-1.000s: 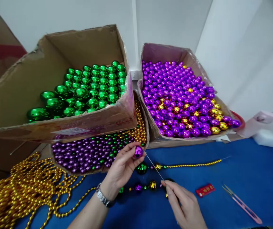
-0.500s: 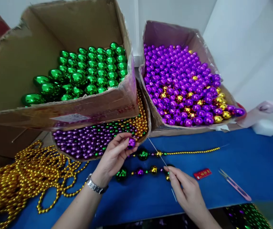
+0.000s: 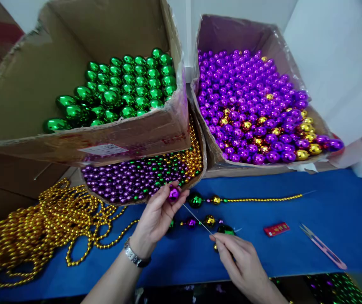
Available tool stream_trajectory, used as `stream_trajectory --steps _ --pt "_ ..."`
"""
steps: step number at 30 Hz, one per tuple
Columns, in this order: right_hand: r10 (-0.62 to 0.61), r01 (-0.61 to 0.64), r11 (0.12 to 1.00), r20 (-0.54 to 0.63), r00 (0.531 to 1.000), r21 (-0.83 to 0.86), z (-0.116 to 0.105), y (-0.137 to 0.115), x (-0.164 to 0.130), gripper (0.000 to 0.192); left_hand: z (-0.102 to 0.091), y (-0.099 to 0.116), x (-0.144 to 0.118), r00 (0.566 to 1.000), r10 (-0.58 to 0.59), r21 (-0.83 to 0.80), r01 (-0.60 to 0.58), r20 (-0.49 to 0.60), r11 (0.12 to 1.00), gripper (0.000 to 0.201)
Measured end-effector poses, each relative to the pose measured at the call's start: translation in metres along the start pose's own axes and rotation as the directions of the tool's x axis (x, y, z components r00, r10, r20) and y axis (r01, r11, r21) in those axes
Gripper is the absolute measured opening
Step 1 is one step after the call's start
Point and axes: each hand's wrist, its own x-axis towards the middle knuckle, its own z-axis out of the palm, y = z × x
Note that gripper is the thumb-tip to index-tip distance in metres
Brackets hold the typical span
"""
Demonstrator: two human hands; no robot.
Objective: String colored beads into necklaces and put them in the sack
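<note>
Blue table [image 3: 326, 202], white wall behind. Gold chain [image 3: 41, 228]: heaped left of the fingers. Green box [image 3: 82, 88] and mixed tray [image 3: 136, 177]: beyond the left hand [image 3: 155, 219]. Purple bead [image 3: 174, 194]: pinched in left fingertips. Needle [image 3: 196, 218]: runs from bead to right hand [image 3: 241, 261], fingers closed on its end. Beaded strand [image 3: 257, 199] and purple box [image 3: 257, 105]: beyond. Red card [image 3: 276, 229], snips [image 3: 323, 252]: right of the fingers.

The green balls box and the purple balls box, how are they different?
The green balls box holds only green balls, bigger and fewer. The purple balls box holds smaller, far more numerous purple balls with some gold ones mixed in. The green balls box stands left, the purple balls box right. Both are open cardboard.
</note>
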Motion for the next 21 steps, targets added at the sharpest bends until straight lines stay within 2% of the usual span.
stream_trajectory --steps 6,21 --pt "0.019 -0.019 1.0 0.023 1.0 -0.019 -0.001 0.0 0.0 0.022 0.008 -0.013 0.0 0.998 -0.032 -0.095 0.026 -0.058 0.995 0.012" --pt "0.008 -0.007 0.999 0.023 1.0 -0.047 -0.001 0.002 0.0 0.021 0.015 -0.013 0.0 0.995 0.007 -0.162 -0.024 -0.104 0.986 0.006"
